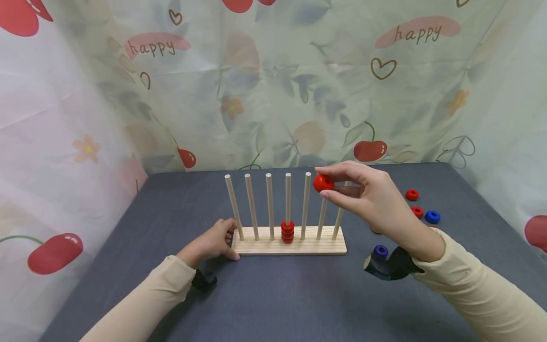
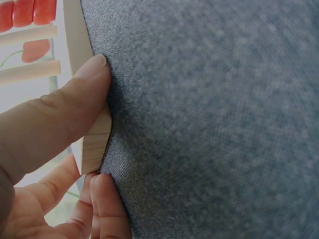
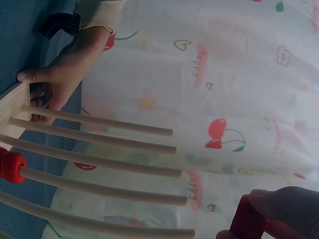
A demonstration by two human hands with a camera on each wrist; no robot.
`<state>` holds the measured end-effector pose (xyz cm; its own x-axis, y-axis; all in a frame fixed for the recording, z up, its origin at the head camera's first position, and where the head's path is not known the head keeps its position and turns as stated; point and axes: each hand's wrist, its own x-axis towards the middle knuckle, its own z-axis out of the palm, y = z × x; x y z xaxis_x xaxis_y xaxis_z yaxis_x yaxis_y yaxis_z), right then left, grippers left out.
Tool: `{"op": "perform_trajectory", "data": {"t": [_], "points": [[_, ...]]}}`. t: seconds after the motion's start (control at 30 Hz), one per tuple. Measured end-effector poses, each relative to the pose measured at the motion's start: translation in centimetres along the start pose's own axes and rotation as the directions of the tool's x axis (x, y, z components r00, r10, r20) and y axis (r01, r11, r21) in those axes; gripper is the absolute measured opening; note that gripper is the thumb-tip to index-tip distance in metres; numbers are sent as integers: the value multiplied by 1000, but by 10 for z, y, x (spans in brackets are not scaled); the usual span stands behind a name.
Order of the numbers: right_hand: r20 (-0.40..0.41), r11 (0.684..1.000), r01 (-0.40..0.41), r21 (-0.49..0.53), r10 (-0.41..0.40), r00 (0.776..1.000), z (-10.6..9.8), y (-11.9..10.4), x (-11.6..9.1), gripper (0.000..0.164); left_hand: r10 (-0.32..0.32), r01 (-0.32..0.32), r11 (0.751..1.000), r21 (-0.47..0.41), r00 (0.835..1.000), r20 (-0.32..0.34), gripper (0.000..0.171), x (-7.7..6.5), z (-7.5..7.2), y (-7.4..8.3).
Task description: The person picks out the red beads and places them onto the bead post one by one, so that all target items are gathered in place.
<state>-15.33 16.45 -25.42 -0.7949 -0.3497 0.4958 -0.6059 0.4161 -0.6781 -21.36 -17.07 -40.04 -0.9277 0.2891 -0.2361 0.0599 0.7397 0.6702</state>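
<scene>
A wooden peg stand (image 1: 256,247) with several upright pegs sits on the dark table. Its left end is gripped by my left hand (image 1: 213,240); in the left wrist view the thumb (image 2: 65,109) lies along the front edge and the other fingers curl at the end and behind. Red rings (image 1: 287,232) are stacked at the foot of the middle peg. My right hand (image 1: 372,194) pinches a red ring (image 1: 323,183) between thumb and fingers, near peg-top height, just right of the fifth peg from the left. That ring (image 3: 247,219) looks dark in the right wrist view.
Loose rings lie on the table at the right: a red ring (image 1: 412,194), another red ring (image 1: 417,212), a blue ring (image 1: 432,217) and a dark blue ring (image 1: 380,251). The right forearm partly covers others. A patterned curtain (image 1: 273,95) stands behind the table.
</scene>
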Motion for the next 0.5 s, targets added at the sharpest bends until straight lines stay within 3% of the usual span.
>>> {"op": "perform_trajectory", "data": {"t": [0.5], "points": [[7,999,34,37,-35,999,6,-2,20,40,19,-19,1000,13,1000,-8,65,1,0,0]]}}
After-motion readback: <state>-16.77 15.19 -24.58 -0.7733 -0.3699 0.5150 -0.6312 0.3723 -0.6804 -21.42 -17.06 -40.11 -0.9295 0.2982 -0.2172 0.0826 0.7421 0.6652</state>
